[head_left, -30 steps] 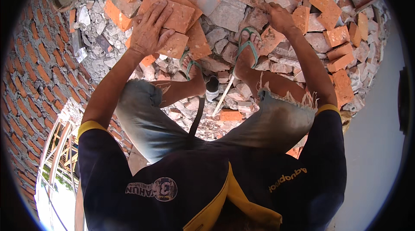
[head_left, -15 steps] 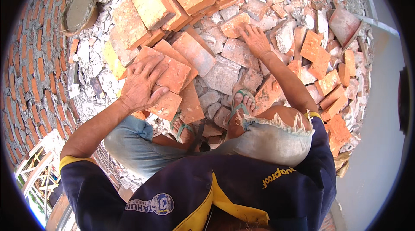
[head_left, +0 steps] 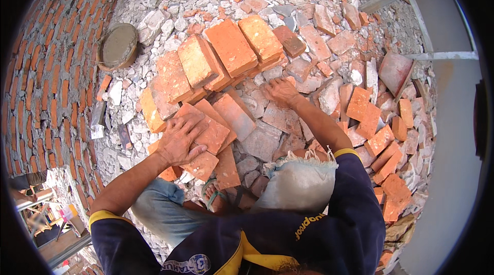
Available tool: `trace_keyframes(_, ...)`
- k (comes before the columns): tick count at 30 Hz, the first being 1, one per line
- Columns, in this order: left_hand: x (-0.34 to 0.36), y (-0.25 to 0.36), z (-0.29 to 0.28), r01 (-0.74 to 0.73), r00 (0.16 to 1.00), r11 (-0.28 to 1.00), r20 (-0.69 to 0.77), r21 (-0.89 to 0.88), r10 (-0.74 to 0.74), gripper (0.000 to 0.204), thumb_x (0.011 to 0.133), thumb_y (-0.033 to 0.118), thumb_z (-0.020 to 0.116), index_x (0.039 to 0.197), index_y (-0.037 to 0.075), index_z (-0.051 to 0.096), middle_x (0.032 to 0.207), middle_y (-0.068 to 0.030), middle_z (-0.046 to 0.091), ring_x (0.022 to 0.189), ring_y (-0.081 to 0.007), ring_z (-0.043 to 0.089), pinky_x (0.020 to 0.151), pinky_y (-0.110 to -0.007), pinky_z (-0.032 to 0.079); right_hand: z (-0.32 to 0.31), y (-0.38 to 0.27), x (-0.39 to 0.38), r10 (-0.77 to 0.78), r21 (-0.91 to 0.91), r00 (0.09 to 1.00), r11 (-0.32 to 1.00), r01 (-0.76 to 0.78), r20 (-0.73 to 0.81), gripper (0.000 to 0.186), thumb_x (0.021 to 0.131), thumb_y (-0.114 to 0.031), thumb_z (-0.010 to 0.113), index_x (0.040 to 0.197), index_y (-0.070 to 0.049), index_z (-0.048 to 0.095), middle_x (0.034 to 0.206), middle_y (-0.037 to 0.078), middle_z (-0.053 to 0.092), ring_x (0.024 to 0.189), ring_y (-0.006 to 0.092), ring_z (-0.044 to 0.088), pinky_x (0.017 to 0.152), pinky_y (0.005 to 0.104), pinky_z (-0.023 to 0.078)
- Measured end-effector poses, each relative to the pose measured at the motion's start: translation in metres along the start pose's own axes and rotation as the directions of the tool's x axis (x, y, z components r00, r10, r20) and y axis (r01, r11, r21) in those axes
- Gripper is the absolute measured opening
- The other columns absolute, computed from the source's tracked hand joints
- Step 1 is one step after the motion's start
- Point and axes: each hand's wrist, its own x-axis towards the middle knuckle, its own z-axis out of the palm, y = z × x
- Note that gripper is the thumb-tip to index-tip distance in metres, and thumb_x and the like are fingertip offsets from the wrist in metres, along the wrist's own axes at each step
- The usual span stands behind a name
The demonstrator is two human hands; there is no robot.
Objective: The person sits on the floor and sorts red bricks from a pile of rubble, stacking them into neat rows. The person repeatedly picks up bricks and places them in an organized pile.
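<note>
My left hand (head_left: pixel 180 138) lies over an orange brick (head_left: pixel 212 135) on a loose stack in front of me, fingers apart and flat across its top, thumb along the near side. My right hand (head_left: pixel 280 93) is farther off and to the right, fingers curled down over a broken brick piece (head_left: pixel 292 80); the hand hides most of it. Between my hands several bricks lean on one another, a paler brick (head_left: pixel 234 115) among them. Just beyond, a row of whole orange bricks (head_left: pixel 231 46) is piled up.
Broken brick and concrete rubble (head_left: pixel 206 4) covers the ground. A round container of grey mortar (head_left: pixel 118 46) stands left, beside a brick wall (head_left: pixel 49 79). At right are more brick pieces (head_left: pixel 368 115), a reddish square-sided container (head_left: pixel 395 74) and a pale smooth panel (head_left: pixel 447 146).
The view has shifted, showing more ground beyond. My right hand's fingers have gone from stretched out at the brick piece to curled over it. My left hand stays on its brick.
</note>
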Motion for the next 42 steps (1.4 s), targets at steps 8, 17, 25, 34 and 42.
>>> trace_keyframes(8, 0.008, 0.0, -0.003, -0.038, 0.998, 0.999, -0.047, 0.008, 0.038, 0.064, 0.088, 0.051, 0.056, 0.138, 0.011, 0.05, 0.145, -0.0118, 0.042, 0.131, -0.0321, 0.039, 0.103, -0.05, 0.03, -0.056, 0.076, -0.049, 0.731, 0.787, 0.655, 0.513, -0.342, -0.192, 0.095, 0.065, -0.035, 0.081, 0.142, 0.0, 0.04, 0.128, 0.026, 0.058, 0.118, 0.0415, 0.057, 0.099, 0.0453, 0.047)
trace_keyframes(17, 0.007, 0.0, -0.002, -0.014, 1.0, 0.999, -0.023, -0.049, 0.013, 0.063, 0.086, 0.046, 0.06, 0.136, 0.01, 0.05, 0.146, -0.0116, 0.04, 0.132, -0.0334, 0.038, 0.105, -0.05, 0.028, -0.058, 0.035, -0.034, 0.366, 0.396, 0.926, 0.866, -0.304, -0.09, 0.053, 0.081, -0.02, 0.072, 0.129, -0.006, 0.053, 0.126, 0.017, 0.055, 0.118, 0.0368, 0.053, 0.099, 0.0441, 0.046)
trace_keyframes(25, 0.001, -0.006, 0.008, -0.013, 0.999, 0.998, -0.039, -0.063, 0.01, 0.062, 0.091, 0.052, 0.051, 0.142, 0.017, 0.046, 0.145, -0.01, 0.042, 0.131, -0.0321, 0.04, 0.1, -0.05, 0.03, 0.032, -0.034, -0.04, 0.166, 0.258, 0.954, 0.938, -0.23, 0.248, 0.058, 0.087, -0.039, 0.064, 0.136, -0.012, 0.048, 0.135, 0.014, 0.046, 0.113, 0.0387, 0.054, 0.097, 0.0472, 0.041)
trace_keyframes(34, -0.001, -0.007, 0.018, -0.11, 0.976, 0.99, -0.199, -0.087, 0.091, 0.061, 0.088, 0.054, 0.054, 0.134, 0.014, 0.053, 0.139, -0.0083, 0.047, 0.13, -0.0264, 0.038, 0.098, -0.051, 0.03, 0.003, -0.045, -0.03, 0.125, 0.304, 0.948, 0.928, -0.216, 0.293, 0.057, 0.085, -0.028, 0.063, 0.131, 0.003, 0.051, 0.142, 0.025, 0.044, 0.12, 0.0453, 0.049, 0.102, 0.0484, 0.041)
trace_keyframes(42, 0.003, -0.006, 0.024, -0.094, 0.98, 0.987, -0.185, -0.128, 0.069, 0.06, 0.086, 0.054, 0.058, 0.132, 0.015, 0.055, 0.139, -0.0072, 0.047, 0.131, -0.0272, 0.038, 0.099, -0.051, 0.03, 0.015, -0.04, -0.026, 0.212, 0.203, 0.919, 0.935, -0.289, 0.332, 0.069, 0.073, -0.04, 0.078, 0.13, -0.011, 0.052, 0.13, 0.02, 0.049, 0.121, 0.0408, 0.05, 0.098, 0.0489, 0.044)
